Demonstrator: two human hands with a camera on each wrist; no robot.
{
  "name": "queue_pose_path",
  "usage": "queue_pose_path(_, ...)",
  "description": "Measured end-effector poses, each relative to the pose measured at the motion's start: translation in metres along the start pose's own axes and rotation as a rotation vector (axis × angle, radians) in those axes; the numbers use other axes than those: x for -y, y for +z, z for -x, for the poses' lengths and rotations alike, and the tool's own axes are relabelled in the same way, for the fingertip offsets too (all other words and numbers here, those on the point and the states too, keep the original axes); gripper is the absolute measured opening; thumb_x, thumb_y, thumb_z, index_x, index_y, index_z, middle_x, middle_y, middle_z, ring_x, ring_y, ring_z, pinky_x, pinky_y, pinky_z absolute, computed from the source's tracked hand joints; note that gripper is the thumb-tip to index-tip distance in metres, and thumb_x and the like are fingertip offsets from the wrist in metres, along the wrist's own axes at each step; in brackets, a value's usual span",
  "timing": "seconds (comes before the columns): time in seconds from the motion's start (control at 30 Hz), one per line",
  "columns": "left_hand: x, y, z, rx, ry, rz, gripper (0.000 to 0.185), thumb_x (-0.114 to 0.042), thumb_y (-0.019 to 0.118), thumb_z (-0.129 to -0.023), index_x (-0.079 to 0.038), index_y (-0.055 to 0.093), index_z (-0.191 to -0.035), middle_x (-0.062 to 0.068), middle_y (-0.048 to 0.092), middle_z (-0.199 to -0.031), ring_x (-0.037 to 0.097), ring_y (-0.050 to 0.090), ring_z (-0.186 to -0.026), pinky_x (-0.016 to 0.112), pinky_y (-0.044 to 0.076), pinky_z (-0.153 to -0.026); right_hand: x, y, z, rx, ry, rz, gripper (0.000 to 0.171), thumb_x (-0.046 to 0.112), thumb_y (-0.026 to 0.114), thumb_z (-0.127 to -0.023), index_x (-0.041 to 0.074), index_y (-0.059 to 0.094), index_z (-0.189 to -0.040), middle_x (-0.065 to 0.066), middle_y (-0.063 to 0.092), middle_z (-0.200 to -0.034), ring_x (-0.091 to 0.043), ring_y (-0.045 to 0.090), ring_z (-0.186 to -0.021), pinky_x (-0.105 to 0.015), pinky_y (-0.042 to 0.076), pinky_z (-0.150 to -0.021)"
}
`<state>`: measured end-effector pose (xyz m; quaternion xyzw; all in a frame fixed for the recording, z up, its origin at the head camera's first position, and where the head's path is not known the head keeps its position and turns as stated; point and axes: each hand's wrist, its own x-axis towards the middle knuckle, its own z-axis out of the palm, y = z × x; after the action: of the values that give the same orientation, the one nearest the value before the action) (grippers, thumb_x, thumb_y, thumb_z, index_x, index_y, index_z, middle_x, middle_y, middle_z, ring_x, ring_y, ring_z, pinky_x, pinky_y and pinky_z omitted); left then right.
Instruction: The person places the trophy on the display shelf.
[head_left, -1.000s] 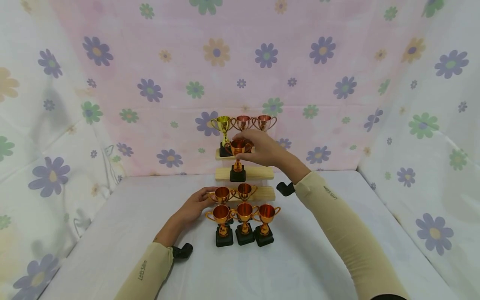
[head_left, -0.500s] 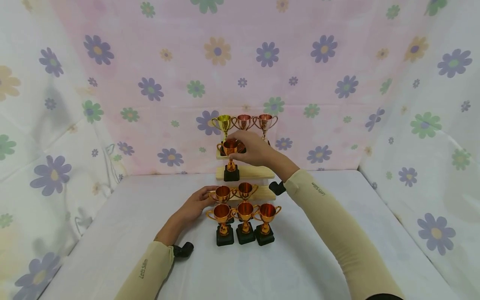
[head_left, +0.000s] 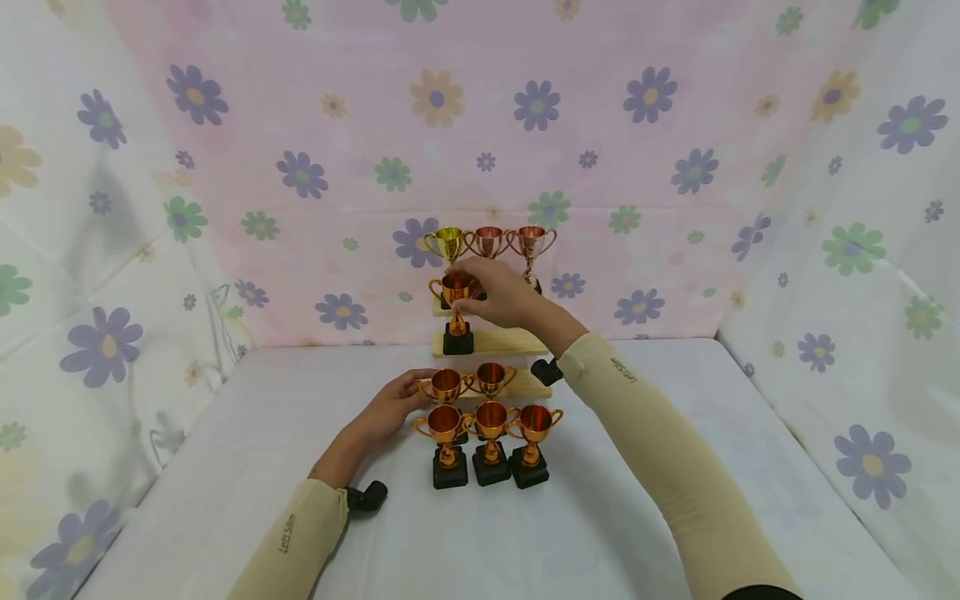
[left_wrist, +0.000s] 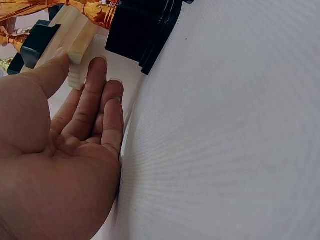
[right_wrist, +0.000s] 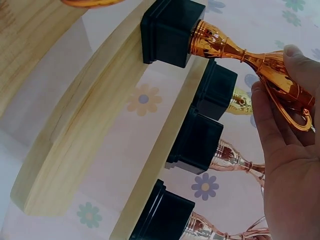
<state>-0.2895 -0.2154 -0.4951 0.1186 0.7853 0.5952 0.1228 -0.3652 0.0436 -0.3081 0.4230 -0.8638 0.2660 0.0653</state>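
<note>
1. Right hand [head_left: 497,293] grips upright orange trophy [head_left: 453,292] at middle shelf's [head_left: 502,342] left end.
2. Left hand [head_left: 393,407], fingers extended, at lower shelf's [head_left: 536,385] left end.
3. Five more cups [head_left: 490,421], mouths upward, before lower shelf's front edge.

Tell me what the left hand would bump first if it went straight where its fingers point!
The left hand would probably bump the wooden stand first. Its end looks very close, maybe touching already, but it's hard to tell how deep things are.
</note>
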Motion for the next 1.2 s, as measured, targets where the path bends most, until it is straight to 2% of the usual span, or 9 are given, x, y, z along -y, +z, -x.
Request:
queue_pose_path(0.27, -0.0012, 0.0008, 0.0001, -0.005, 0.003, -0.01, 0.05, -0.026, 0.059, -0.111, -0.015, 0.048, -0.158, 0.01, 0.067, -0.142, 0.033, 0.062, -0.13, 0.064, 0.031, -0.121, -0.0002, 0.0015, -0.004, 0.008, 0.023, -0.01, 0.054, 0.027, 0.074, -0.102, 0.009, 0.056, -0.15, -0.008, 0.062, -0.146, -0.025, 0.061, -0.13, -0.042, 0.049, -0.11)
queue_pose_path(0.67, -0.0035, 0.0023, 0.0012, -0.001, 0.002, -0.022, 0.05, -0.027, 0.059, -0.111, -0.015, 0.048, -0.158, 0.01, 0.069, -0.14, 0.034, 0.061, -0.131, 0.065, 0.031, -0.121, -0.0018, 0.0035, -0.0065, 0.007, 0.066, -0.024, 0.057, 0.028, 0.075, -0.102, 0.011, 0.054, -0.152, -0.007, 0.06, -0.148, -0.026, 0.058, -0.135, -0.045, 0.047, -0.113)
queue_pose_path(0.93, -0.0039, 0.0007, 0.0006, -0.009, 0.004, -0.017, 0.049, -0.027, 0.058, -0.111, -0.014, 0.048, -0.157, 0.01, 0.068, -0.141, 0.033, 0.061, -0.131, 0.063, 0.031, -0.121, -0.0017, 0.0043, -0.0087, 0.006, 0.052, -0.038, 0.055, 0.025, 0.074, -0.103, 0.009, 0.054, -0.151, -0.008, 0.06, -0.147, -0.026, 0.057, -0.135, -0.045, 0.046, -0.113)
queue_pose_path(1.2, -0.0035, 0.0007, 0.0003, 0.001, 0.008, -0.01, 0.05, -0.029, 0.06, -0.11, -0.014, 0.048, -0.157, 0.01, 0.069, -0.14, 0.033, 0.062, -0.131, 0.063, 0.032, -0.121, -0.0041, 0.0084, -0.0089, 0.002, 0.032, -0.001, 0.063, 0.024, 0.075, -0.102, 0.007, 0.048, -0.156, -0.011, 0.056, -0.152, -0.028, 0.054, -0.138, -0.046, 0.045, -0.116)
